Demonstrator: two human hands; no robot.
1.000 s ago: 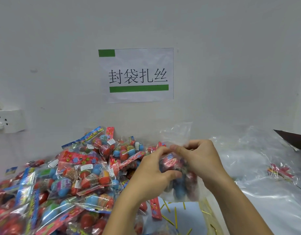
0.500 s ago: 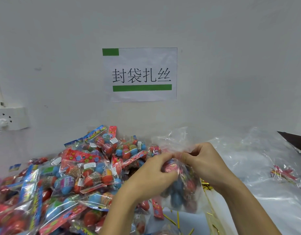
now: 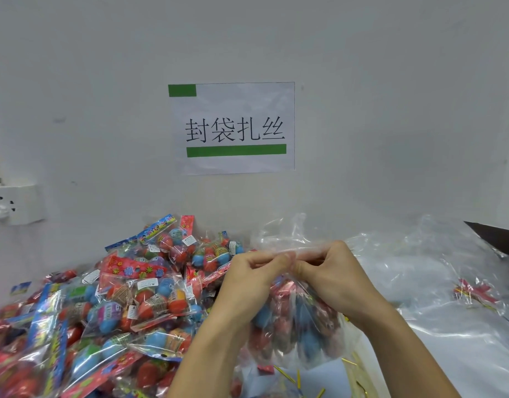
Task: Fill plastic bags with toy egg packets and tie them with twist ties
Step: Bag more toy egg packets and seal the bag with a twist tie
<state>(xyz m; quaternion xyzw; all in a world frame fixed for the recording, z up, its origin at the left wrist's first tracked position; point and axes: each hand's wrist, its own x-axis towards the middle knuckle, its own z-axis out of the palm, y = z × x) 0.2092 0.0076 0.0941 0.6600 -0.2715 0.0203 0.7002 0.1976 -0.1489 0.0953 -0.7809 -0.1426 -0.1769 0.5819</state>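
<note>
Both hands meet at the centre of the view, just below the middle, pinching the gathered neck of a clear plastic bag (image 3: 299, 326). The left hand (image 3: 249, 278) grips the neck from the 9 o'clock side and the right hand (image 3: 331, 274) from the 3 o'clock side, fingertips touching each other around the bunched film. The bag hangs beneath them, filled with red and blue toy egg packets, its loose top flaring up toward 12 o'clock. A large heap of toy egg packets (image 3: 127, 305) spreads from 9 o'clock down to 7 o'clock on the table. Yellow twist ties (image 3: 287, 377) lie scattered at 6 o'clock under the bag. A pile of empty clear bags (image 3: 437, 282) covers the 3 o'clock side. A paper sign (image 3: 236, 127) with green bars hangs on the wall at 12 o'clock, and a white wall socket (image 3: 15, 203) sits at 9 o'clock.
</note>
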